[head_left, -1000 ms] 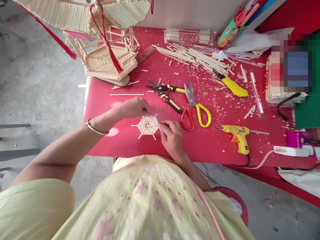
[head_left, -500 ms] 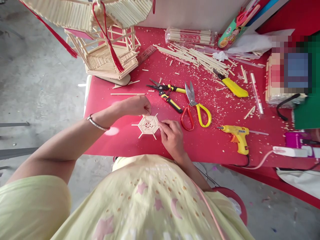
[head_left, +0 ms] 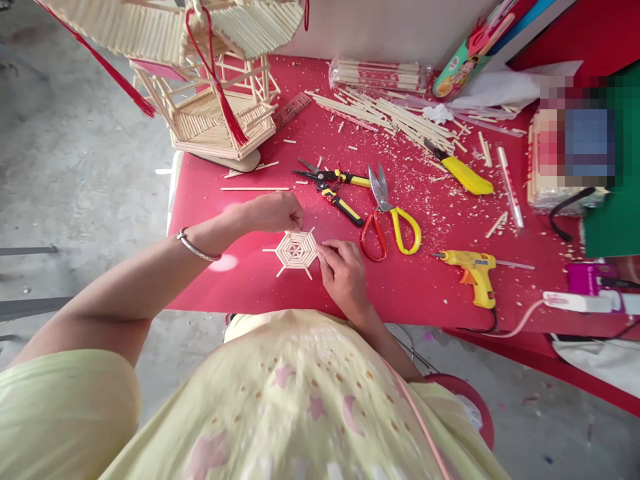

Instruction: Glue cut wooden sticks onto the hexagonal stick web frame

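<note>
A small hexagonal web of wooden sticks (head_left: pixel 296 251) lies over the red tabletop, its spokes poking out past the rim. My left hand (head_left: pixel 278 212) reaches across from the left, fingers closed at the web's upper-left corner; the fingertips hide that spoke. At the right corner, my right hand (head_left: pixel 345 270) pinches the web between thumb and fingers. Just above my left hand is a single loose stick (head_left: pixel 255 189). Black-and-yellow pliers (head_left: pixel 335 190) and scissors (head_left: pixel 385 213) with one red and one yellow handle lie beyond my right hand.
A stick-built pavilion model (head_left: pixel 220 127) with red tassels stands at the back left. Loose sticks (head_left: pixel 385 113) and shavings litter the back. A yellow utility knife (head_left: pixel 465 175), a corded yellow glue gun (head_left: pixel 473 273) and a power strip (head_left: pixel 575 302) lie to the right.
</note>
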{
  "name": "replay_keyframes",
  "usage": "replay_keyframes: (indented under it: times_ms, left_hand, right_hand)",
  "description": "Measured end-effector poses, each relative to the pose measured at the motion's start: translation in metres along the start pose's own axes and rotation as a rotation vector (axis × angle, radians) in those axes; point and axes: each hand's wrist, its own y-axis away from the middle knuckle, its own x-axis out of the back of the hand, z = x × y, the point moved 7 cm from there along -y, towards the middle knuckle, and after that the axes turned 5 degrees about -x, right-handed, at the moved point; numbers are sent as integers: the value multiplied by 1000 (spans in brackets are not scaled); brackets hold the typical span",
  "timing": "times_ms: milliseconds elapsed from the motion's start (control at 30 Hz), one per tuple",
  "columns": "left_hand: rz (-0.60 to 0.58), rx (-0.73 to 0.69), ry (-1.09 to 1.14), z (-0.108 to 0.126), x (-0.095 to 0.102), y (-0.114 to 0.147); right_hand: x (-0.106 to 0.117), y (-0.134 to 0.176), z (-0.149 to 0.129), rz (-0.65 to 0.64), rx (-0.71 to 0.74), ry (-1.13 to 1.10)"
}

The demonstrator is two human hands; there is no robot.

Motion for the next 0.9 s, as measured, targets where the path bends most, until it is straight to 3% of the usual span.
replay_keyframes:
  times_ms: [900]
  left_hand:
    - [-24, 18, -32, -6, -7, -3]
  right_hand:
    - [0, 1, 1, -10, -6, -1]
